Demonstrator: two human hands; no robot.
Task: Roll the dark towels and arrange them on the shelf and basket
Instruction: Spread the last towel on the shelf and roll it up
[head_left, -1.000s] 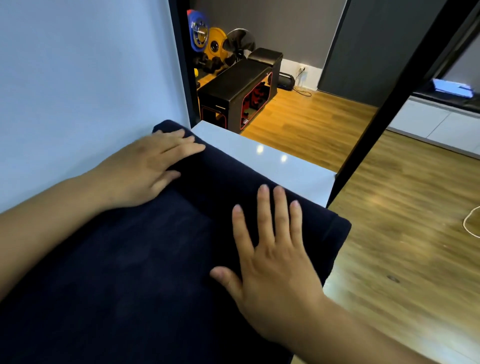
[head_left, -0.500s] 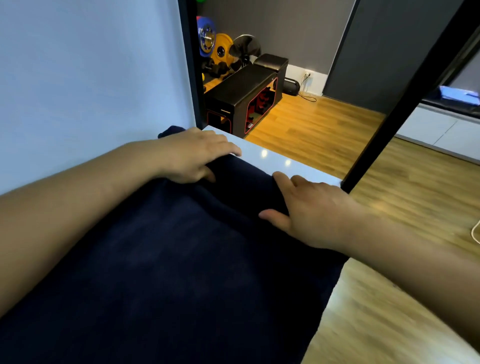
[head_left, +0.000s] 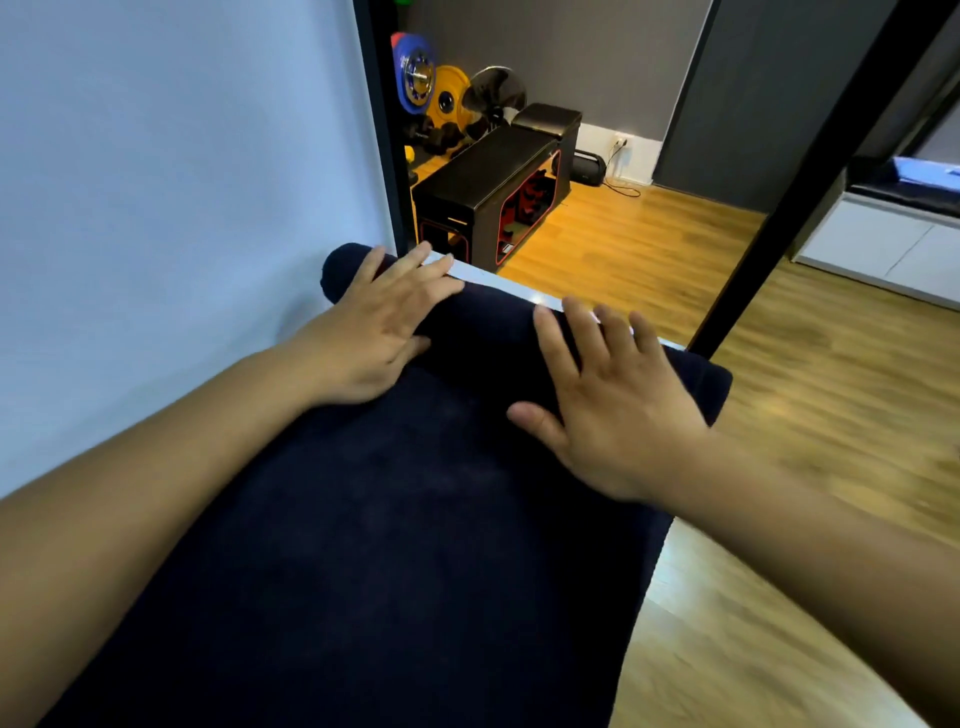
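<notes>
A dark navy towel lies along a white tabletop and covers most of it. Its far end is rolled into a thick roll near the table's far edge. My left hand rests flat on the left part of the roll, fingers straight. On the right part of the roll my right hand lies flat with its fingers spread. No shelf or basket shows in the head view.
A pale wall runs along the table's left side. A black post rises at the table's far right corner. Beyond lie wooden floor, a black bench, weight plates and a white cabinet.
Both hands gripped the towel's far part half a second ago; now they lie flat with straight fingers on a thicker roll close to the table's far edge.
</notes>
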